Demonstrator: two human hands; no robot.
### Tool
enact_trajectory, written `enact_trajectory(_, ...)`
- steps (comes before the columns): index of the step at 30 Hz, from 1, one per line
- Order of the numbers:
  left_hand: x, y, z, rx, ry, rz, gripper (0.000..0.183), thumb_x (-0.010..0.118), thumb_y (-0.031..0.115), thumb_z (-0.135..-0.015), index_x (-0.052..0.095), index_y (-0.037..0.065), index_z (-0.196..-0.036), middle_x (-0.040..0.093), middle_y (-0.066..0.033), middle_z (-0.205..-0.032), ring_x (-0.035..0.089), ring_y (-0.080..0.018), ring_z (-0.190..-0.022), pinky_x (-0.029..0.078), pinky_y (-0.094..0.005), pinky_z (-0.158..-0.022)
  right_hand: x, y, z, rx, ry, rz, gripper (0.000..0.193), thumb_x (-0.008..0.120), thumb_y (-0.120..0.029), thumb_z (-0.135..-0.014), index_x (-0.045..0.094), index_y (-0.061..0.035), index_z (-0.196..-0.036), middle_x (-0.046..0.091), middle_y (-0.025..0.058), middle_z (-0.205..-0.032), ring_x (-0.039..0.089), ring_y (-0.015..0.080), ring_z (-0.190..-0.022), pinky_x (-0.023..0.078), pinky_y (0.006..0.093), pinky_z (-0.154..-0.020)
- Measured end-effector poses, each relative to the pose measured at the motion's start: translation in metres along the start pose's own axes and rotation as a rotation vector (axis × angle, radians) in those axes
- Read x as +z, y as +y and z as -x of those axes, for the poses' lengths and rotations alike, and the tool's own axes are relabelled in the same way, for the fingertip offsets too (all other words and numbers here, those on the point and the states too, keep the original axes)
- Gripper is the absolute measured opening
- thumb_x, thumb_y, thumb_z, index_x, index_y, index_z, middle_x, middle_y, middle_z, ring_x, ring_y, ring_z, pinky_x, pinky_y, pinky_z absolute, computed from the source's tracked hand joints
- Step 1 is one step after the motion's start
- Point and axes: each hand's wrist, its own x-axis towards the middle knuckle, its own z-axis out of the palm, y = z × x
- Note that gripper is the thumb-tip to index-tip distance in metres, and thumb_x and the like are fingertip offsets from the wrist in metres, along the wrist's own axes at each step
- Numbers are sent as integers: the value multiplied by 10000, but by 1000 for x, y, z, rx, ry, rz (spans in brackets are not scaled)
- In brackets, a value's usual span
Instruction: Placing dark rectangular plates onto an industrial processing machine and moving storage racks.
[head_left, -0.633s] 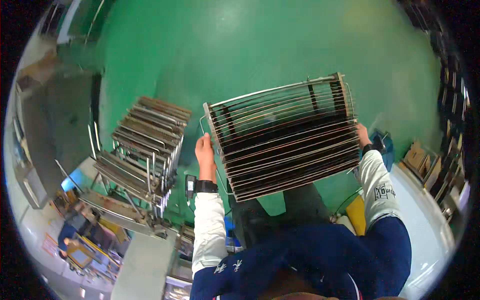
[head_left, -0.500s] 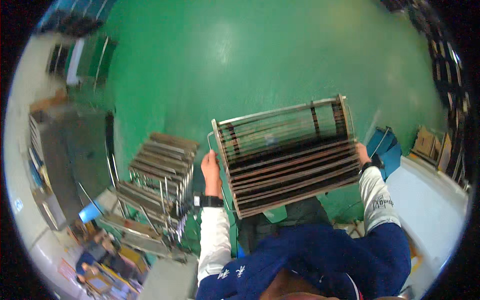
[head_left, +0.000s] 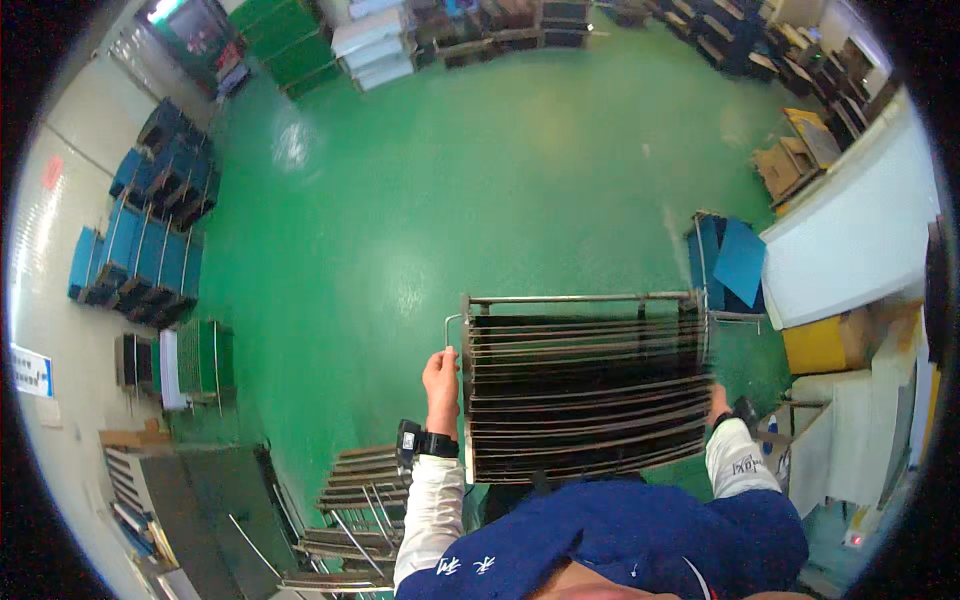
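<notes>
A metal slotted rack (head_left: 590,297) hangs in front of my body, its metal end frames joined by a bar at the far edge. Dark thin panels (head_left: 580,400) sit in rows inside it. My left hand (head_left: 441,388) is closed around the wire handle (head_left: 449,325) at the rack's left end. At the right end my right hand (head_left: 718,402) grips the rack; its fingers are mostly hidden behind the frame. Each wrist wears a black strap.
Slatted metal racks (head_left: 360,490) stand at the lower left beside a large grey panel (head_left: 215,515). Blue sheets (head_left: 735,262) stand in a rack on the right, near a white surface (head_left: 860,220). More blue racks (head_left: 150,240) line the left wall. Green floor (head_left: 400,200) stretches ahead.
My view has turned and lifted, showing more of the room ahead. The rack, tilted before, now lies level in view and lower, with both hands still on it.
</notes>
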Motion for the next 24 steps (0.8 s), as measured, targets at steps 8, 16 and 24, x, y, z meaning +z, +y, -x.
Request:
enact_trajectory(8, 34, 57, 70, 88, -349, -88, 343, 617, 298, -920, 642, -35, -998, 635, -43, -819, 548, -113, -745, 449, -277, -671, -93, 201, 144, -40, -45, -503, 582, 311, -501, -955, 442, -120, -1375, 475, 73, -1351, 420, 247, -1222, 313, 375, -1047)
enact_trajectory(16, 41, 114, 135, 202, -763, -166, 353, 633, 313, -893, 654, -35, -948, 616, -43, -733, 520, -105, -658, 434, -281, -586, -24, 301, 460, -55, 471, -551, 536, 390, -503, -932, 558, -133, -1282, 582, 71, -1279, 593, 302, -1095, 489, 453, -932)
enact_trajectory(24, 59, 133, 193, 384, -1203, -368, 378, 628, 307, -878, 663, -46, -1010, 698, -144, -843, 647, -177, -796, 502, -310, -716, 159, 500, 672, -100, 789, -1177, 507, 331, -422, -977, 636, -49, -1134, 657, 122, -1131, 635, 327, -938, 548, 434, -816)
